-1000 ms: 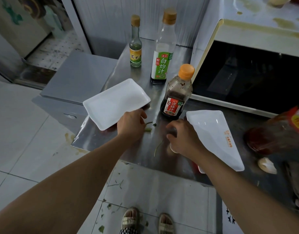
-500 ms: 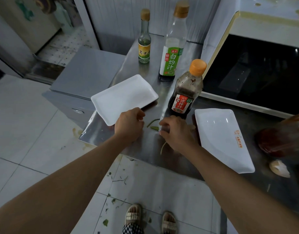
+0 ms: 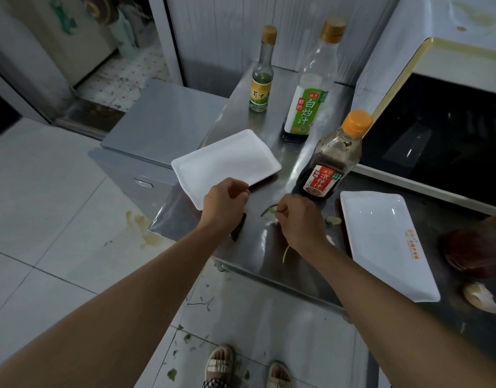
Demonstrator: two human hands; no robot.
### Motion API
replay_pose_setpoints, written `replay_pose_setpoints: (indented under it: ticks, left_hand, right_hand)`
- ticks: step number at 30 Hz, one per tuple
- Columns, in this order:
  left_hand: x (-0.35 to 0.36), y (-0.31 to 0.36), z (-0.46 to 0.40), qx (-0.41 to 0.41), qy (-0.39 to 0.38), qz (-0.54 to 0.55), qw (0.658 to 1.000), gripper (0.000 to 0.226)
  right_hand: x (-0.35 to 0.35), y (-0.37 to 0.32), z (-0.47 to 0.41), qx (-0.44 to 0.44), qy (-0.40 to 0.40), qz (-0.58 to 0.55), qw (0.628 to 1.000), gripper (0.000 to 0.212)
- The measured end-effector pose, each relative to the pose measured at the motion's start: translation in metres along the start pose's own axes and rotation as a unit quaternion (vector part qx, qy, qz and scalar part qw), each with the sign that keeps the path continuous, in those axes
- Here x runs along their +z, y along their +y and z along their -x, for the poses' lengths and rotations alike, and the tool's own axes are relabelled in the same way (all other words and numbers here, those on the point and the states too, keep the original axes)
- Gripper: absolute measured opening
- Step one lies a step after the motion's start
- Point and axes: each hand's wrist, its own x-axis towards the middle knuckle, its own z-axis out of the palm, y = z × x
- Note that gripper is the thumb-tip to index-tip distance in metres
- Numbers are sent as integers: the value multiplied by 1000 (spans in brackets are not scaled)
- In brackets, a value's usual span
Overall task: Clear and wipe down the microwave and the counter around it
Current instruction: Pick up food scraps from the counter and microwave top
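Observation:
My left hand [image 3: 223, 204] grips the near edge of a white rectangular plate [image 3: 227, 163] held at the counter's left end. My right hand [image 3: 298, 219] pinches a green vegetable scrap [image 3: 269, 211] just off the steel counter [image 3: 258, 247]. A second white plate [image 3: 386, 242] with an orange logo lies flat to the right. The microwave [image 3: 437, 127], white with a dark door, stands at the back right; its top is stained. More green bits [image 3: 333, 220] and a stem [image 3: 286, 253] lie on the counter near my right wrist.
Three sauce bottles stand behind the plates: a dark one with an orange cap [image 3: 333, 158], a tall green-labelled one [image 3: 311, 85], a small yellow-labelled one [image 3: 262, 74]. A reddish oil bottle [image 3: 476, 245] and garlic [image 3: 480, 296] sit far right. A grey cabinet [image 3: 160, 127] adjoins on the left. Scraps litter the floor.
My right hand moved left from beside the second plate to the scrap in front of the orange-capped bottle and pinched it. My left hand kept hold of the first plate.

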Motion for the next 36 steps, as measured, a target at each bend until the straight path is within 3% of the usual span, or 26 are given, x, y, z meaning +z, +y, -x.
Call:
replay_pose_setpoints:
  ticks: [3, 7, 9, 13, 21, 25, 29, 36]
  left_hand:
    - [-1, 11, 2, -81, -2, 169, 982, 18]
    - [0, 24, 6, -219, -71, 429, 873, 31]
    - [1, 29, 9, -241, -105, 492, 830, 37]
    - [3, 37, 9, -262, -130, 536, 792, 46]
    - [0, 33, 2, -272, -117, 519, 802, 41]
    - [-3, 24, -7, -272, -92, 506, 813, 37]
    - [-4, 17, -15, -272, -81, 495, 821, 36]
    - [-6, 12, -20, -263, -78, 491, 827, 35]
  right_hand:
    - [-23, -12, 0, -3, 22, -54, 998, 4]
    - [-50, -36, -1, -37, 26, -93, 995, 9]
    - [-57, -47, -1, -45, 26, -98, 994, 11]
    - [-59, -60, 2, -58, 17, -82, 995, 15]
    - [-60, -34, -6, -17, 60, -64, 996, 12]
    - [-46, -13, -19, 26, 6, 18, 999, 18]
    - [-24, -3, -27, -6, -67, 67, 995, 19]
    - [-4, -1, -30, -56, -76, 116, 989, 6]
